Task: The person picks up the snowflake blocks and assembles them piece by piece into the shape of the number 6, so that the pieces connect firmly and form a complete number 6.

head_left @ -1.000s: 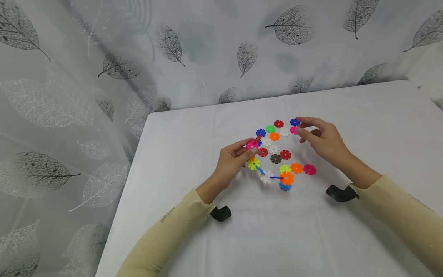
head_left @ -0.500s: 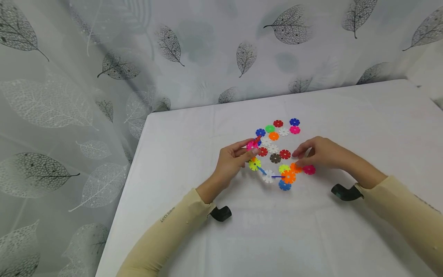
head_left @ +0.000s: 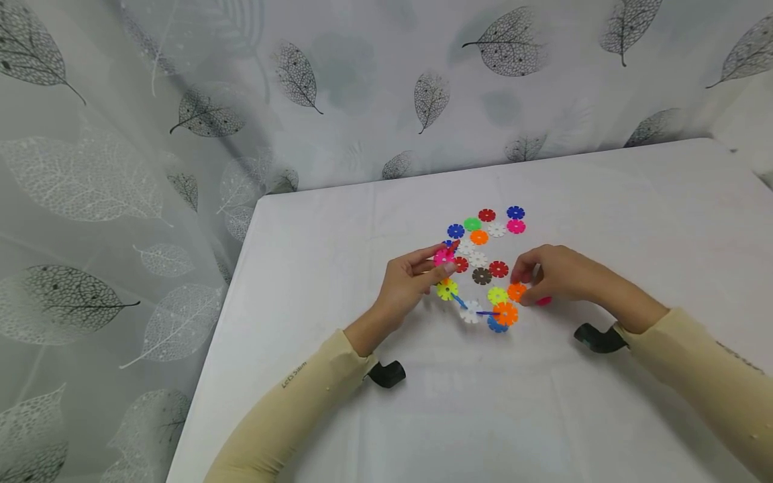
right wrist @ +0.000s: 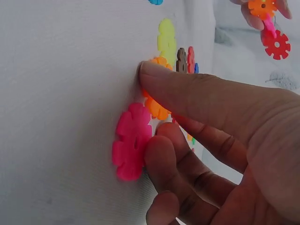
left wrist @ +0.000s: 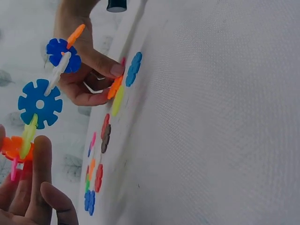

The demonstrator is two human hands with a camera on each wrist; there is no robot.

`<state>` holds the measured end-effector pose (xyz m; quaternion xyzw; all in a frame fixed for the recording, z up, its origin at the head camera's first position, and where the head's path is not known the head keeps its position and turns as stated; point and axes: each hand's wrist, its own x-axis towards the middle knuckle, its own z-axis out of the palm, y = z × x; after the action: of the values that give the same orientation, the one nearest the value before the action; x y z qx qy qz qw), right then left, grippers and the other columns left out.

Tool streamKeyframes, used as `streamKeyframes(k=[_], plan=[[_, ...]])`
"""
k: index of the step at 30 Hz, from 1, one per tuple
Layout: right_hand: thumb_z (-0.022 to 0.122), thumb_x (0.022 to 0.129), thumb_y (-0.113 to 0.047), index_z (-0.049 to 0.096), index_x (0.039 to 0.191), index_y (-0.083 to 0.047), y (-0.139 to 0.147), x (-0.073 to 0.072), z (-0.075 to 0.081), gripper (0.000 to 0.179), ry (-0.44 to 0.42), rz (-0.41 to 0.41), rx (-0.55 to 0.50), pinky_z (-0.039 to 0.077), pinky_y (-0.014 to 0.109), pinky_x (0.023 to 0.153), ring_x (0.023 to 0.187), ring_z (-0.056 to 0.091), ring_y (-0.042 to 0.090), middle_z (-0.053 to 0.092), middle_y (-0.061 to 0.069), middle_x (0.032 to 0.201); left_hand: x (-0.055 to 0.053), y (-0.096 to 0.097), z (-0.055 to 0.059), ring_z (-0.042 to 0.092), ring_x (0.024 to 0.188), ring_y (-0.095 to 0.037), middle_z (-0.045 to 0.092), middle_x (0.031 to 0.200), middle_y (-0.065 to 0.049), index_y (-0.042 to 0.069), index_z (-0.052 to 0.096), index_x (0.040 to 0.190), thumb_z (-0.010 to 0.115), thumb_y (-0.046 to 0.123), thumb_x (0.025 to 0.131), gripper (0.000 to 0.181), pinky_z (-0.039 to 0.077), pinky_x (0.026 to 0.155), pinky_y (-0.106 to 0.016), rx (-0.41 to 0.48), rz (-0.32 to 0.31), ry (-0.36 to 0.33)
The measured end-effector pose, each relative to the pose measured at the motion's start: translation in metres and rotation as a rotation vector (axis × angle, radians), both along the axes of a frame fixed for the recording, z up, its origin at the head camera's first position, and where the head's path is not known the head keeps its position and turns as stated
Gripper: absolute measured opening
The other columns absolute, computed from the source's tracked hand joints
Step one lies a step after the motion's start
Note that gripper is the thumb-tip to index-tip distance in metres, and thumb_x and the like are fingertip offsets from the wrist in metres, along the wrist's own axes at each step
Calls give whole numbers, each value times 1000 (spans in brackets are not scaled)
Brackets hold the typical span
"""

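Observation:
My left hand (head_left: 410,278) holds a chain of linked plastic snowflake discs above the white table (head_left: 435,416). A pink disc (head_left: 443,257) is by its fingertips, and the chain runs through a yellow disc (head_left: 447,289) to an orange end disc (head_left: 506,313). In the left wrist view a blue disc (left wrist: 28,103) of the chain shows plainly. My right hand (head_left: 558,272) pinches a loose orange disc (right wrist: 159,110) at the table between thumb and fingers. Beside those fingers lies a magenta disc (right wrist: 126,150), mostly hidden by the hand in the head view.
Loose discs lie around the chain: a brown disc (head_left: 482,276), a yellow-green disc (head_left: 497,295), and a blue disc (head_left: 516,212) farther back among several others. A light-blue disc (head_left: 497,326) sits under the chain's end. A leaf-print curtain (head_left: 362,87) hangs behind the table.
My right hand has moved from the far pink and blue discs toward the front and taken hold of the loose orange disc. The left hand stays nearly in place; its chain shifts slightly.

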<state>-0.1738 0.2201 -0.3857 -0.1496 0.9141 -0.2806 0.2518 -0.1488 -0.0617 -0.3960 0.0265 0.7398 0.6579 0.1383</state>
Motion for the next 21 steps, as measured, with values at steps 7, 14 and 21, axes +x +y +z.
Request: streamKeyframes(k=[7,14,21], plan=[[85,81,-17,71,97,-12,0,-1,-3,22,35,0,-55,54,33,64,81,58,22,63,1,86,1,0,-2,70,90,-16,74,106,3,22,67,135,79,28,91,46,49,66,-30,4,-7,7],[81,86,-19,73,104,-9,-2,0,2,22,26,19,-105,54,31,61,76,58,20,62,2,85,1,0,-3,70,88,-16,73,107,1,19,67,136,78,28,91,47,50,66,-30,5,-29,18],[76,91,-19,69,111,-4,-4,0,2,26,-2,2,-173,57,31,64,74,63,19,66,3,86,3,3,-3,70,87,-17,74,105,0,17,67,136,78,26,91,47,50,66,-30,13,-32,9]])
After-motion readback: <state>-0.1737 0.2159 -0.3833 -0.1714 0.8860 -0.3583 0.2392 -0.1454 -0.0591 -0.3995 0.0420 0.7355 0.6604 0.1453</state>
